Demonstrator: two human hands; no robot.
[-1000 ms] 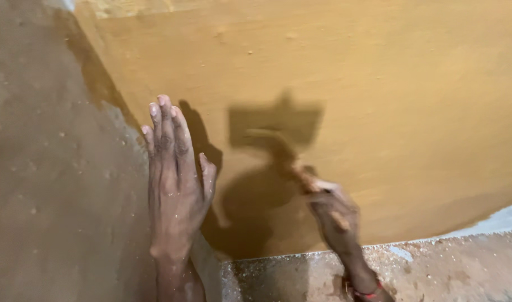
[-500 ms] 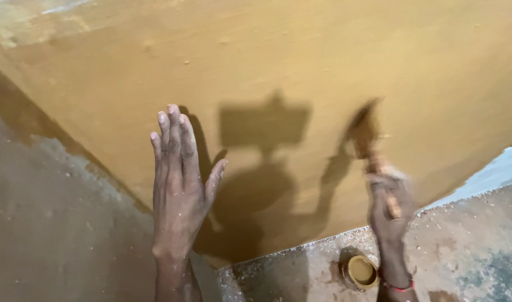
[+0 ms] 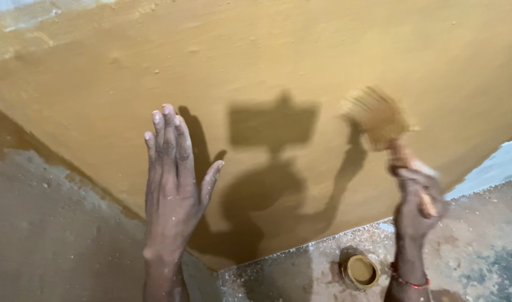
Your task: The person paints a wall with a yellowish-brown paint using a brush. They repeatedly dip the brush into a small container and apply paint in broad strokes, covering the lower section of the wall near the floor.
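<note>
Left hand point(image 3: 172, 190) lies flat, fingers spread, on the ochre wall point(image 3: 278, 61); right hand point(image 3: 415, 204) at 4 o'clock is clenched around a blurred paintbrush point(image 3: 379, 120), bristles on wall, small paint tin point(image 3: 361, 271) at 5 o'clock.

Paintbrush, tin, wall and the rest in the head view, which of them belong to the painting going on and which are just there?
Part of the job:
- paintbrush, blurred, held in the right hand
- ochre wall, with the left hand flat against it
- small open tin of ochre paint on the floor

Just there:
- dusty concrete floor
- red bangle on the right wrist
- grey surface at left
</note>
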